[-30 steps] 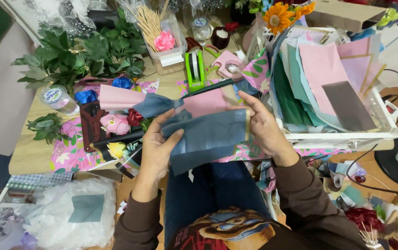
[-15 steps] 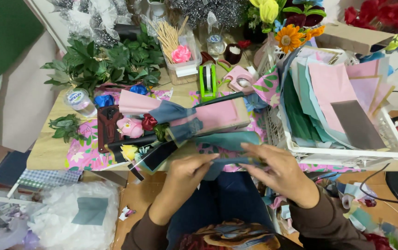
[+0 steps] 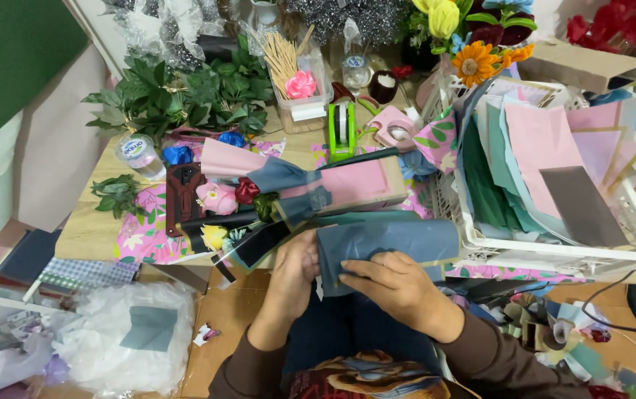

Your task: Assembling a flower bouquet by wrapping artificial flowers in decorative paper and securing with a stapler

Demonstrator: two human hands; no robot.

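A folded sheet of blue-grey wrapping paper lies at the table's near edge. My left hand grips its left end, and my right hand presses flat on its lower part. Just beyond the sheet lies a pink-wrapped bouquet with a blue-grey bow and small pink, red and yellow flowers at its open end.
A white basket of coloured paper sheets stands on the right. Green leaves, a water bottle, a green tape dispenser, a box of sticks and artificial flowers crowd the back. Plastic wrap lies on the floor at left.
The blue-grey sheet was held up and spread in both hands; it has come down to the table edge and is folded. My right hand now rests flat on it.
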